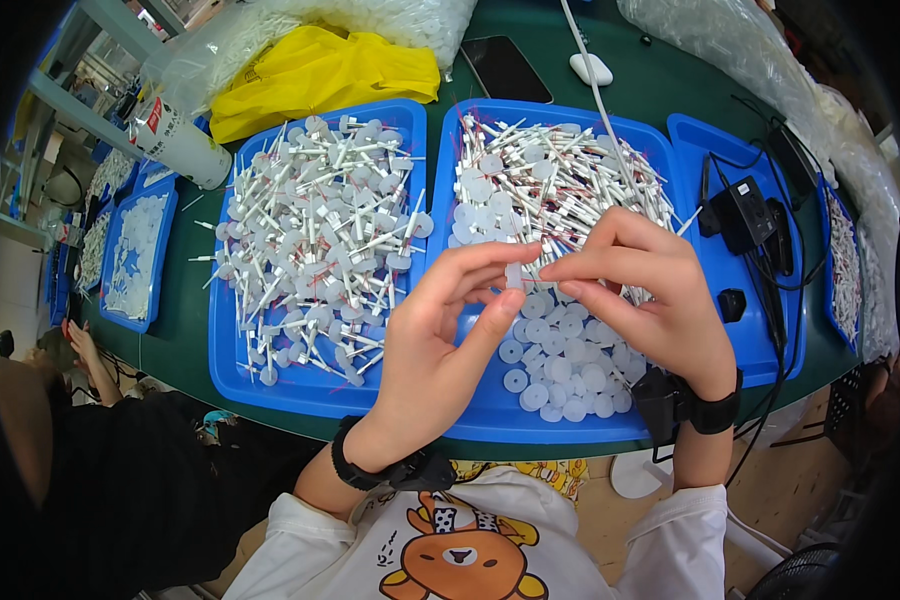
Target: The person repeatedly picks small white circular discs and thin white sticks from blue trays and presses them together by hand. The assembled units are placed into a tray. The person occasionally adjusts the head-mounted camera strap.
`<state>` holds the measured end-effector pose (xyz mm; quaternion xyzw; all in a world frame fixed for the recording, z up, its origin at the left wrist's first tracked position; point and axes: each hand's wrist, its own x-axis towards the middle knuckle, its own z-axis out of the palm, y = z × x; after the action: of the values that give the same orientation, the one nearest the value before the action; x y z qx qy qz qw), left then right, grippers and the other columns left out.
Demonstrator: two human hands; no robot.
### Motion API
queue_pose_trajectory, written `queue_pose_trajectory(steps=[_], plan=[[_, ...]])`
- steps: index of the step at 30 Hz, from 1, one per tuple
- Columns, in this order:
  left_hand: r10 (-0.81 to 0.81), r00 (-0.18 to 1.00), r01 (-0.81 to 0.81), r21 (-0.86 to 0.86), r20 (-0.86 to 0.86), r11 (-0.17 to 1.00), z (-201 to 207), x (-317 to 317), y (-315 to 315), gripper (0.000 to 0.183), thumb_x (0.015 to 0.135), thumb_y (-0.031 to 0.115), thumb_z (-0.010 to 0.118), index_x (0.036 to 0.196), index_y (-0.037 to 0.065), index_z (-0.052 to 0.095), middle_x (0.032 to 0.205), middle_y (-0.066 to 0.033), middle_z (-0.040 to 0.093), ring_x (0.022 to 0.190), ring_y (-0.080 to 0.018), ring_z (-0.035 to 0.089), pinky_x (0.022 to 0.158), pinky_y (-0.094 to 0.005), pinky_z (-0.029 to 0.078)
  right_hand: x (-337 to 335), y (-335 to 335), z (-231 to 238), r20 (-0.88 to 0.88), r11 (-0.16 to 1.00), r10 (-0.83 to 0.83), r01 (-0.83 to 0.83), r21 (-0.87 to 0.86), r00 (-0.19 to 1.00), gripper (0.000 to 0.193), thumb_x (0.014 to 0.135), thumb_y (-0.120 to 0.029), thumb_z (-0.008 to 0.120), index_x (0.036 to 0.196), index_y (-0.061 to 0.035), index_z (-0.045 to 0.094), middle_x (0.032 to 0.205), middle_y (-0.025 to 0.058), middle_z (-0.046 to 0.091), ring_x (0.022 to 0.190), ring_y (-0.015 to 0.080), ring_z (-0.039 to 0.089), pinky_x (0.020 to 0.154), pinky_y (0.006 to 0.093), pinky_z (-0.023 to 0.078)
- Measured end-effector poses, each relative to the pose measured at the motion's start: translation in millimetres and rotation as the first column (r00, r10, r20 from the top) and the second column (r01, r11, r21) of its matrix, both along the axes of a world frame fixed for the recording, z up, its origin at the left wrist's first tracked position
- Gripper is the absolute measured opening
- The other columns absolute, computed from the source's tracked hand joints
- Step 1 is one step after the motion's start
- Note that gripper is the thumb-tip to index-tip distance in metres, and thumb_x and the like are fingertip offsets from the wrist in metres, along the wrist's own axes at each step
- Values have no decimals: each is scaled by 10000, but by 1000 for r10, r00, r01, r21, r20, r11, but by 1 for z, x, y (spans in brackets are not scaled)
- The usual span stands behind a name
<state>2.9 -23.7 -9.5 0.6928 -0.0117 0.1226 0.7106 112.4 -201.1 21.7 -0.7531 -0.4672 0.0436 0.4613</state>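
My left hand [435, 320] pinches a small translucent white plastic disc [513, 275], seen edge-on, between thumb and fingers. Close beside it, my right hand [650, 285] is closed in a pinch on a thin red wire [532, 280] at the disc. Both hands are above the middle blue tray [560, 432]. Its far part holds a heap of white stick-shaped parts [560, 165] with red wires, its near part a pile of loose discs [565, 370]. The left blue tray [290, 398] is full of white sticks with discs on them [320, 230].
A third blue tray [785, 365] at the right holds a black adapter [745, 215] and cables. Behind are a yellow bag [320, 80], a phone [507, 68], a white earbud case [591, 69] and plastic bags. A white cup [180, 145] stands far left. Another person's hand [85, 350] is at left.
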Motion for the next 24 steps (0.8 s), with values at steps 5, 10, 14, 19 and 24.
queue_pose_trajectory(steps=[5,10,14,19,24], plan=[[17,997,-19,-21,-77,1000,1,-2,-2,299,1001,81,544,1271,-40,499,1182,-167,652,1031,-164,630,895,-287,493,-1,0,0,100,1000,10,-10,0,995,253,745,34,737,977,-67,752,776,39,546,692,163,557,581,280,433],[-3,990,1,-18,-142,1000,3,-4,-1,304,986,77,573,1259,-37,505,1134,-147,665,998,-161,639,883,-286,493,-1,0,1,140,1000,3,-3,-4,990,243,754,20,727,977,-78,734,777,50,534,685,194,556,586,303,452],[-2,994,5,28,-107,1000,1,-2,-3,327,944,12,614,1249,-38,509,1158,-154,656,1033,-169,636,907,-296,496,-1,0,1,86,1000,27,-27,0,996,246,769,26,717,992,-78,728,785,53,542,695,191,568,599,305,463],[-39,999,41,-118,13,992,-3,-1,-5,349,900,-37,651,1236,-11,558,1194,-104,606,1034,-123,593,867,-273,490,-6,1,8,-88,998,50,-52,-21,995,259,798,26,703,1044,-55,693,833,61,593,737,173,613,641,283,502],[-8,996,18,-117,86,993,-3,1,-6,344,878,-57,668,1210,-22,583,1191,-113,575,1038,-152,596,898,-289,500,-5,5,-6,-143,990,3,17,141,990,177,803,2,709,971,-17,659,864,81,639,716,167,621,633,278,507]])
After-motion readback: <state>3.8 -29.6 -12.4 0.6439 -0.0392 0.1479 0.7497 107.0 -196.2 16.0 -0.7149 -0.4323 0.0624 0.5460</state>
